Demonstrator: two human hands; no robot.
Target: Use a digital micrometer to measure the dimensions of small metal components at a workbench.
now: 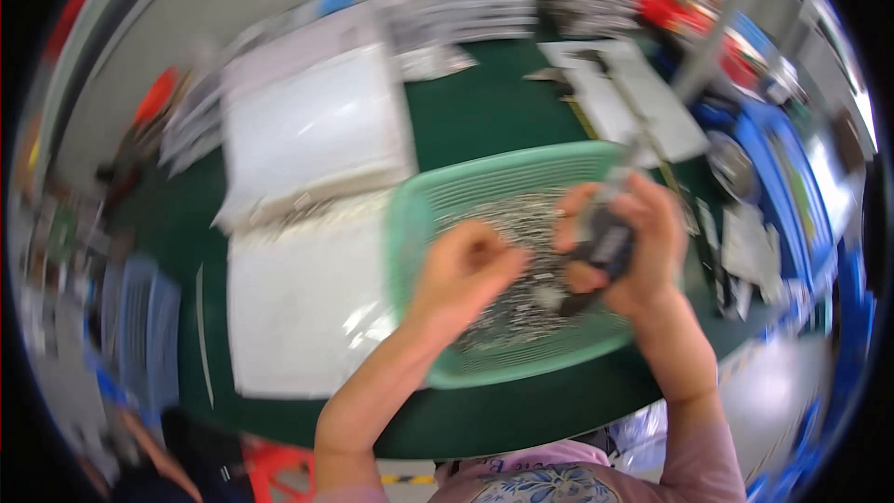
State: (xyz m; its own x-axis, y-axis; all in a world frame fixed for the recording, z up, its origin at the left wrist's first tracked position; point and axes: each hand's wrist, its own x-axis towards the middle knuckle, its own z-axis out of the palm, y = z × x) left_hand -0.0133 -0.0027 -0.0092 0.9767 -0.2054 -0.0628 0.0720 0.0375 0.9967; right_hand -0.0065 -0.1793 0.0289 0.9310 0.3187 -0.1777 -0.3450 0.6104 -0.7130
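A light green plastic basket (521, 368) stands on the table in front of me, with many small silvery metal parts (507, 317) spread over its bottom. Over the basket's right half, my right hand (647, 242) is wrapped round a black-bodied tool with a pale metal bar, which looks like a digital caliper (610, 240); motion blurs it. My left hand (466, 270) hovers over the left half of the basket, thumb and fingers pinched together. Whatever may be between those fingertips is too small and smeared to make out.
White plastic bags (307, 121) lie left of the basket, some small parts along their edge. Grey packets (475, 5) are stacked at the back of the green table (466, 121). A long tool (615, 84) rests on a white sheet (666, 112); blue trays (787, 177) stand right.
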